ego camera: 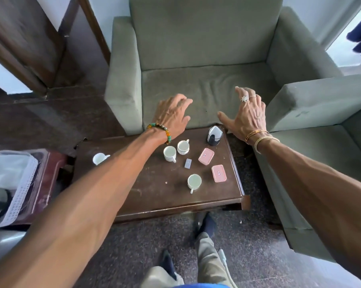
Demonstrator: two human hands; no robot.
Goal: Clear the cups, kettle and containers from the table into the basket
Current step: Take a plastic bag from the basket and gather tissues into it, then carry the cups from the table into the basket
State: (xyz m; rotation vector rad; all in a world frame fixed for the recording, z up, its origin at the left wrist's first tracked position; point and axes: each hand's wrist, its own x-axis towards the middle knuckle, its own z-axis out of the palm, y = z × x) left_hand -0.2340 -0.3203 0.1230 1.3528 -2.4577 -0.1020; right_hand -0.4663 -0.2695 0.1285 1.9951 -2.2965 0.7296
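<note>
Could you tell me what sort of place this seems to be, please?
Probably a sitting room or lounge, whether in a home or a guest house I cannot tell: grey-green upholstered armchairs stand beside a low dark wooden coffee table that carries white teacups and a small kettle.

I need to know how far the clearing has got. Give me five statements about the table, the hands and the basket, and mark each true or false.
1. Four white cups are on the dark wooden table. True.
2. The left hand grips the kettle. False: the hand is open and empty, and the kettle stands untouched.
3. Two pink lidded containers lie on the table. True.
4. The right hand holds a cup. False: its fingers are spread and hold nothing.
5. The white basket stands left of the table. True.
</note>
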